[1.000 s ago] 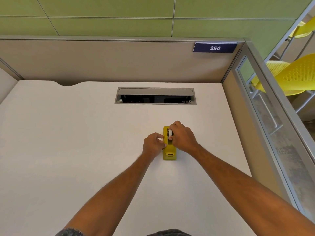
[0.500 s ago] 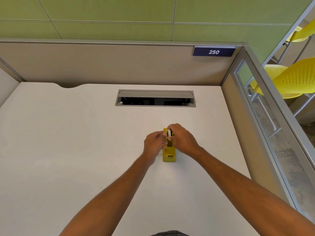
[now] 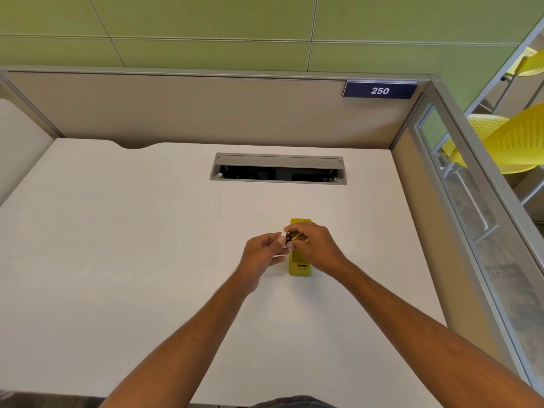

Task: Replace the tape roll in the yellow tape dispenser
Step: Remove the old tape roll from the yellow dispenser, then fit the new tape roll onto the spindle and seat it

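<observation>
The yellow tape dispenser (image 3: 300,267) stands on the white desk (image 3: 147,260), its far end showing beyond my fingers. Both hands meet just above it, at its left side. My left hand (image 3: 260,256) and my right hand (image 3: 316,250) pinch a small tape roll (image 3: 285,238) between their fingertips: a white ring with a dark core. The roll is lifted clear of the dispenser. My right hand hides the dispenser's middle, so I cannot see its roll cradle.
A grey cable slot (image 3: 278,169) is sunk into the desk behind the dispenser. Beige partition walls close the back and right side, with a "250" sign (image 3: 379,90). Yellow chairs (image 3: 512,142) stand beyond the glass panel on the right.
The tape roll has come up out of the dispenser. Both hands rose and shifted slightly left with it; the dispenser stayed in place.
</observation>
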